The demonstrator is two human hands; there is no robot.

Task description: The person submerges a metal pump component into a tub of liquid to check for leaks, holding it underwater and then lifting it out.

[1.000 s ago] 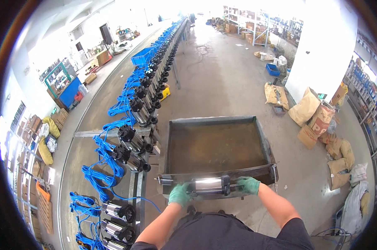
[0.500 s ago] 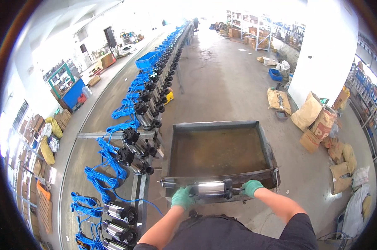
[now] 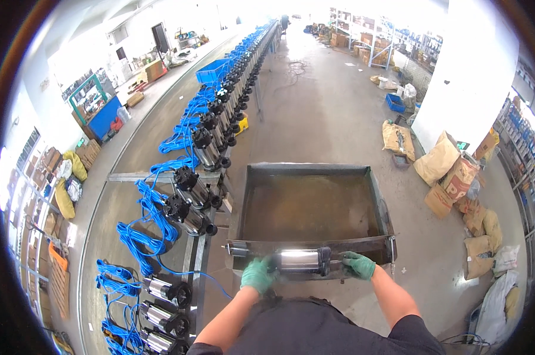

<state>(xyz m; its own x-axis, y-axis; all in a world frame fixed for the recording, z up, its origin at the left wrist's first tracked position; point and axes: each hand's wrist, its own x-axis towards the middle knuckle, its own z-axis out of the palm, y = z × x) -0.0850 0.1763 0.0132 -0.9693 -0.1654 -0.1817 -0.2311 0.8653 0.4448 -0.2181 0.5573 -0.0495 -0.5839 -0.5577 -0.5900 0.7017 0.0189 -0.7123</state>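
A submersible pump [image 3: 300, 260] with a shiny steel body and black ends lies crosswise on the near edge of a metal water tank [image 3: 238, 220]. My left hand [image 3: 257, 276], in a green glove, is at the pump's left end; motion blurs its fingers. At the right end, my right hand [image 3: 360, 265], also gloved in green, has its fingers closed about a short metal rod [image 3: 335, 261] that runs to the pump. The palm hides part of what it grips. Brownish water [image 3: 312, 204] stands in the tank beyond both hands.
On my left, a long bench [image 3: 125, 204] carries a row of similar pumps [image 3: 187, 216] with coiled blue cables [image 3: 140, 239]. A blue crate [image 3: 213, 72] stands farther along it. Sacks and cartons [image 3: 454, 177] lie by a white pillar [image 3: 466, 77] on the right.
My right hand's grip has turned, with its fingers now pointing more to the left. My left hand has shifted slightly at the pump's left end. The pump stays on the tank edge.
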